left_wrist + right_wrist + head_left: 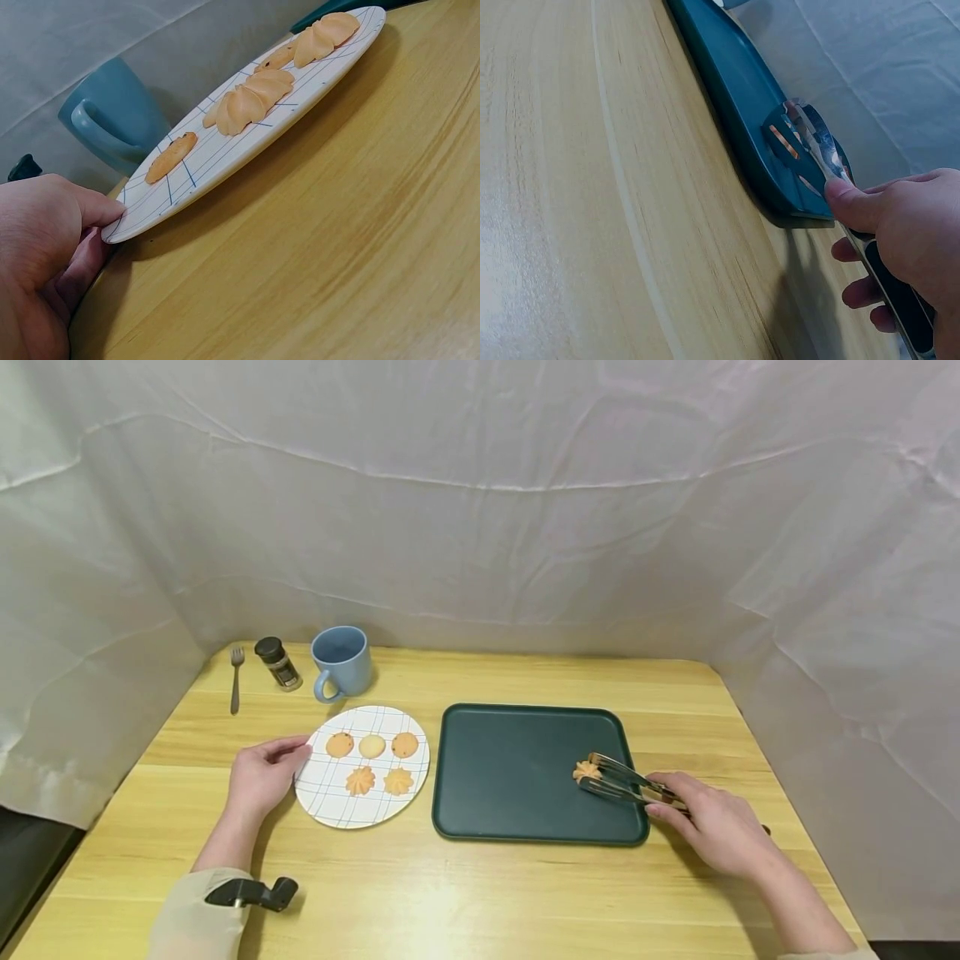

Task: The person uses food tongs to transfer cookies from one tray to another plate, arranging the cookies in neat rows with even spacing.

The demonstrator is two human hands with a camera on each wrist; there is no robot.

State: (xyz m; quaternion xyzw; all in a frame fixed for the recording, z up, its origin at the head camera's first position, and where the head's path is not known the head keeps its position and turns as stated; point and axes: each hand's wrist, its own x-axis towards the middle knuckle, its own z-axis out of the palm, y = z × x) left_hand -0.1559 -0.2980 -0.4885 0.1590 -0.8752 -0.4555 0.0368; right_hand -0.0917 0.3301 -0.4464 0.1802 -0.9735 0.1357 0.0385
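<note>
My left hand (260, 777) pinches the left rim of a white plate (318, 806) with blue grid lines, thumb on top and fingers beneath. Three round cookies (372, 746) lie in a row on it, with two flower-shaped cookies (360, 781) nearer me. On the right, my right hand (716, 822) grips metal tongs (626, 783) with slotted ends. Those ends sit either side of another flower-shaped cookie (583, 771) over the right part of a dark green tray (517, 777). Whether the cookie is lifted off the tray, I cannot tell.
Behind the plate stands a blue mug (343, 662), handle toward me. A black-capped spice jar (278, 663) and a small fork (236, 681) are to its left. A pale cloth (480, 552) hangs along the back and sides of the wooden table (450, 893).
</note>
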